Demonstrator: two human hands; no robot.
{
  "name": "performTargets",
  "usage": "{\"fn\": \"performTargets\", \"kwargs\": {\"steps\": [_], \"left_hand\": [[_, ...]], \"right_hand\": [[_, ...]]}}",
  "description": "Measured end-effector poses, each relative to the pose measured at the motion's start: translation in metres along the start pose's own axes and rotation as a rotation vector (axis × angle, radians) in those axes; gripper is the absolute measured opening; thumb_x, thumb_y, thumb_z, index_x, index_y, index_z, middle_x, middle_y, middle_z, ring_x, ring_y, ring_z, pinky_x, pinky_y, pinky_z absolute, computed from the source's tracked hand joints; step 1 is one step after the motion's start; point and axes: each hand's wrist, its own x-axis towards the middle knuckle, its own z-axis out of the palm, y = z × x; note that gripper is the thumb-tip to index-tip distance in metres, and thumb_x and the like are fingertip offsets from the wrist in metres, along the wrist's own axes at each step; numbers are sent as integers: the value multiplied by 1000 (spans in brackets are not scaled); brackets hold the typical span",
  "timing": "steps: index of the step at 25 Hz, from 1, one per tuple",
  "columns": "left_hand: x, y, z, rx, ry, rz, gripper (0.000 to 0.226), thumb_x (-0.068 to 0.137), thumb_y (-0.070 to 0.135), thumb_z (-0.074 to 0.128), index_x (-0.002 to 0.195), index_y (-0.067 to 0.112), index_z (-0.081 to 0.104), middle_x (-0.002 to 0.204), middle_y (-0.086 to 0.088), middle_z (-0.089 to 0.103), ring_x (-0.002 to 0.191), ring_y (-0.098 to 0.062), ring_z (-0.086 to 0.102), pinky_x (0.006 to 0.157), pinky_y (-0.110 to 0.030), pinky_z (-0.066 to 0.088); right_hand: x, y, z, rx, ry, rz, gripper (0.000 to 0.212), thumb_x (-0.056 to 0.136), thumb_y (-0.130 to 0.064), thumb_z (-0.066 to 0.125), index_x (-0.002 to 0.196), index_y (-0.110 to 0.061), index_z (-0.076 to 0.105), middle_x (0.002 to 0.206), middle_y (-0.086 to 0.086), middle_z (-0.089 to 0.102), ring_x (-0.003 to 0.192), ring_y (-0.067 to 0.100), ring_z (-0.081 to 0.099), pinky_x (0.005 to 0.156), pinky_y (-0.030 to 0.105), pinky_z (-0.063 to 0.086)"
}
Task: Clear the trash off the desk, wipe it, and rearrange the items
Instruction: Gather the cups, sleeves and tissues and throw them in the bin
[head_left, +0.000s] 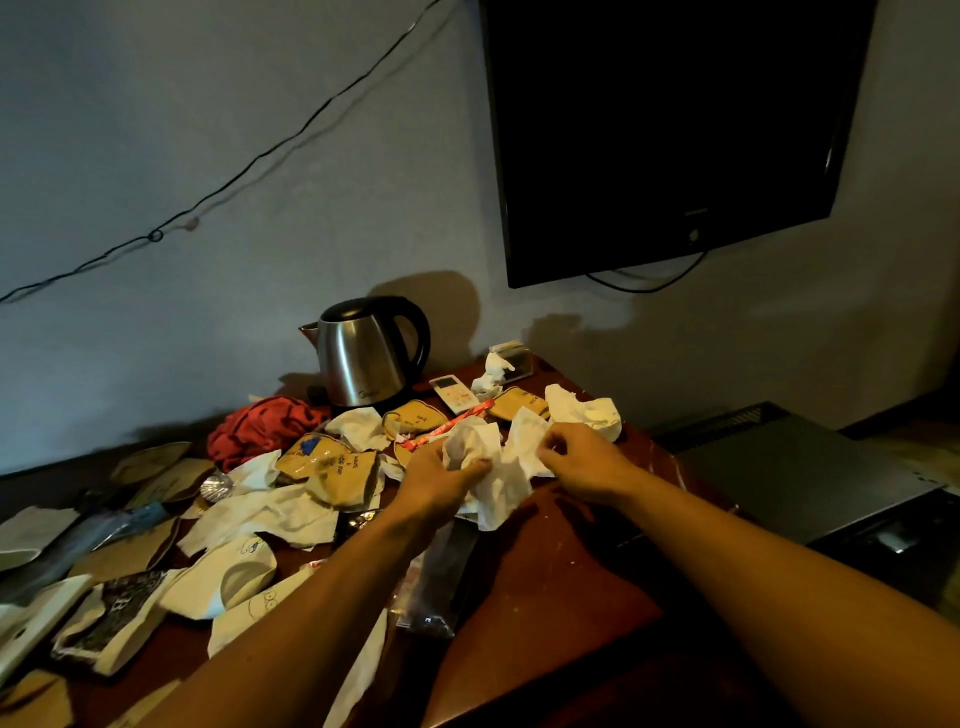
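Mid-desk (571, 545), toward far edge: left hand (441, 475) and right hand (582, 462) both pinching crumpled white tissue (498, 467). Best balled tight before lifting; loose scraps near kettle (363, 353) left for later.

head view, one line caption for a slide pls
Both hands gather white tissue from a littered desk near a steel kettle.
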Motion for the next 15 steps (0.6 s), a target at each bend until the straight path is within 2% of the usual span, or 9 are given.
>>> {"fn": "performTargets", "kwargs": {"steps": [2,4,6,9,11,13,15], "left_hand": [[3,-2,-2,9,39,12,25,90,11,66,114,13,61,100,1,66,82,-7,62,60,-19,51],[6,-2,-2,35,87,30,25,90,10,66,114,14,59,95,5,63,81,-7,61,58,-17,49],[12,-5,-2,27,123,36,33,88,10,68,119,14,57,105,0,65,91,-16,64,62,-23,54],[16,-9,-4,32,143,49,36,85,7,71,117,13,57,111,-5,67,99,-22,67,82,-41,59],[15,-12,-5,63,141,75,33,85,6,72,114,14,59,104,0,68,91,-15,67,77,-33,59],[14,-12,-6,81,145,94,26,87,7,70,109,17,60,94,7,66,83,-8,65,69,-25,56],[14,-12,-6,91,166,101,17,89,10,68,98,22,61,92,5,68,85,-14,69,74,-33,59]], "right_hand": [[1,12,0,-328,64,-82,38,90,-19,65,127,-23,55,136,5,47,121,23,48,96,37,50],[2,17,2,-393,1,-102,61,86,-22,69,141,-26,42,148,3,37,134,26,37,105,42,43],[4,18,9,-370,-66,-45,70,87,-23,66,148,-25,32,150,4,37,136,29,37,106,44,42],[8,17,18,-403,42,8,48,92,-20,62,137,-22,46,136,4,52,123,26,48,99,38,47],[9,18,19,-423,122,-15,31,94,-19,60,125,-21,56,123,2,60,113,22,53,94,33,48],[12,22,15,-349,168,-57,17,97,-23,54,111,-20,64,108,3,66,98,18,58,82,30,49],[14,26,5,-159,179,-59,18,99,-24,50,99,-18,67,94,2,66,86,16,59,72,27,47]]}}
